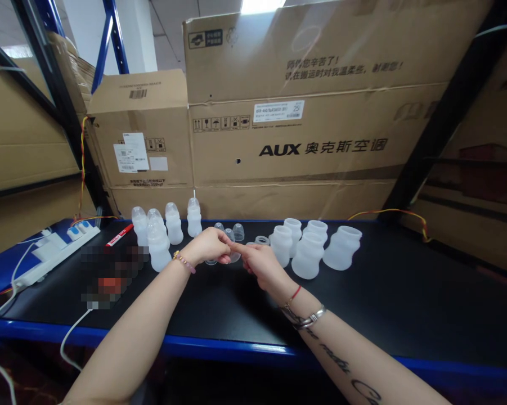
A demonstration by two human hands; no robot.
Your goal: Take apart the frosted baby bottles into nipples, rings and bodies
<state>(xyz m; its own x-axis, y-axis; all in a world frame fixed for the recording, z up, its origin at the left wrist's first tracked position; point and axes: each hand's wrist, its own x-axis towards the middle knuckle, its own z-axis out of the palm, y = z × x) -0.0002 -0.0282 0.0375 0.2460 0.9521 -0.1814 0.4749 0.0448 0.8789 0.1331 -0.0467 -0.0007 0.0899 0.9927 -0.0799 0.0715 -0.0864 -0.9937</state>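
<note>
My left hand (211, 246) and my right hand (259, 264) meet over the middle of the black table. Both have curled fingers, the fingertips touching or nearly touching; whatever is pinched between them is too small or hidden to name. Clear bottle caps (238, 232) stand just behind and under the fingers, partly covered. A translucent ring (262, 240) lies beyond my right hand. To its right stand several open, frosted baby bottles (308, 256) without tops. Left of my left hand, several capped baby bottles (159, 247) stand upright, one with a thin stem (194, 211) on top.
A red marker (120, 235) and a pixelated object (113, 275) with a white cable lie at the left. Further left is a power strip (59, 253). Large cardboard boxes (321, 124) wall off the back. Dark shelf posts (422, 129) flank the table, whose front edge is blue (236, 347).
</note>
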